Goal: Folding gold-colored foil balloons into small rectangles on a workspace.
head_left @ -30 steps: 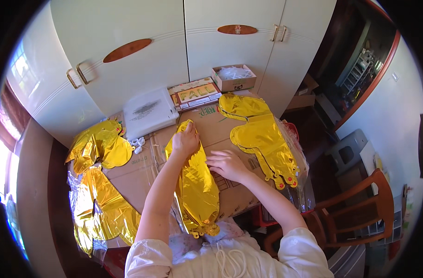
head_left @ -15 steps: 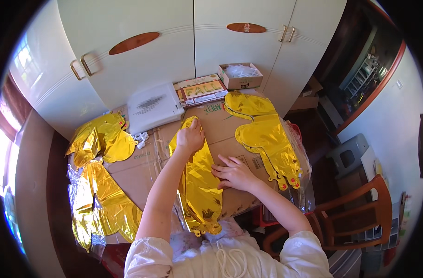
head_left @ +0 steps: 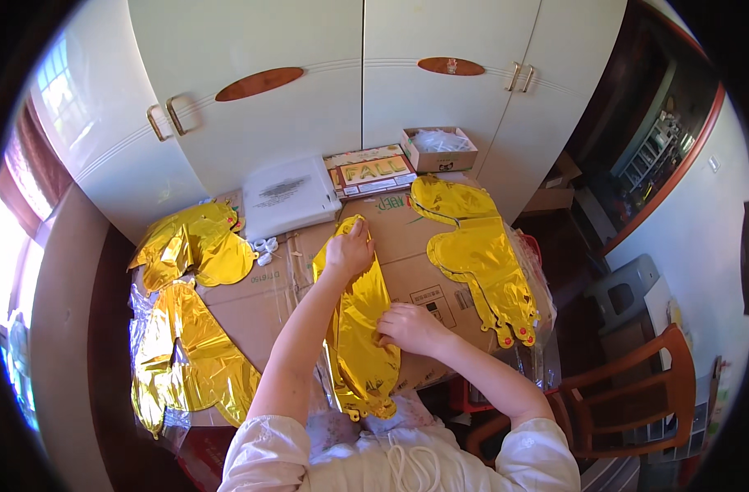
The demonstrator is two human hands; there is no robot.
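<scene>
A long, flat gold foil balloon [head_left: 359, 328] lies lengthwise in front of me on a cardboard-covered table. My left hand [head_left: 350, 250] is closed on its far end, thumb and fingers gripping the foil. Midway along its right edge, my right hand [head_left: 414, 330] has curled fingers pinching the foil rim; the fingertips are partly hidden. To the right rests a stack of flat gold foil balloons [head_left: 477, 246] with small red dots at the near end. More gold foil balloons lie at the left, one pile [head_left: 195, 250] farther off and another [head_left: 190, 357] nearer.
Along the back of the cardboard [head_left: 309, 246] sit a stack of clear plastic bags [head_left: 288, 197], a flat printed box [head_left: 370, 172] and an open carton [head_left: 440, 152] of whitish translucent pieces. White ribbon coils [head_left: 264, 249] lie by the bags. A wooden chair [head_left: 637, 402] stands at right; cabinets rise behind.
My right hand's spread fingers have curled in and now pinch the balloon's right edge. My left hand stays at the far end. The whole view has shifted slightly.
</scene>
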